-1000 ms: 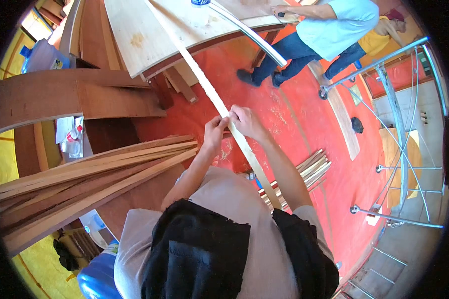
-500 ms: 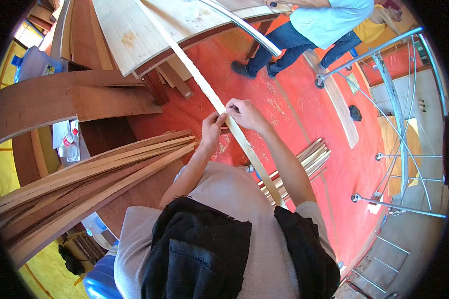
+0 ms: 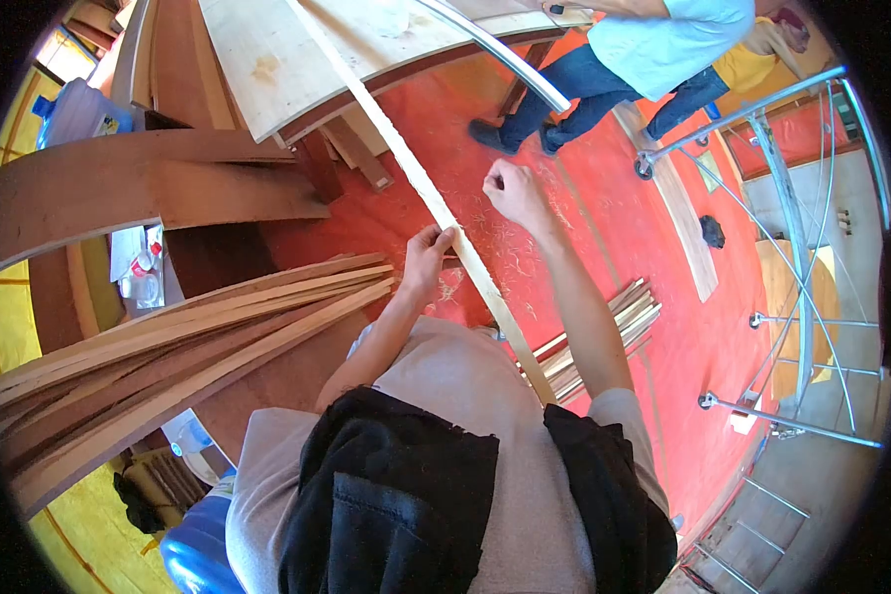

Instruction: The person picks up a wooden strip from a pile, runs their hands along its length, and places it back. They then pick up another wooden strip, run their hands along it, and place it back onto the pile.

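Observation:
A long pale wooden strip [image 3: 396,134] runs from the workbench top down past my body. My left hand [image 3: 428,252] grips the strip at its middle, fingers wrapped on its edge. To the right of the strip, a little away from it, my right hand [image 3: 510,188] is raised above the red floor. Its fingers are curled into a fist, and I cannot make out anything in it. A stack of long wooden slats [image 3: 178,342] lies just left of my left hand.
A pale plywood bench top [image 3: 297,59] stands ahead, brown curved boards [image 3: 119,188] to the left. A bundle of short slats [image 3: 604,332] lies on the red floor [image 3: 584,198]. Two other people [image 3: 643,59] stand at the bench's far end. A metal frame [image 3: 792,247] is on the right.
My right hand has let go of the strip and moved up and to the right with its fingers closed. My left hand keeps its hold.

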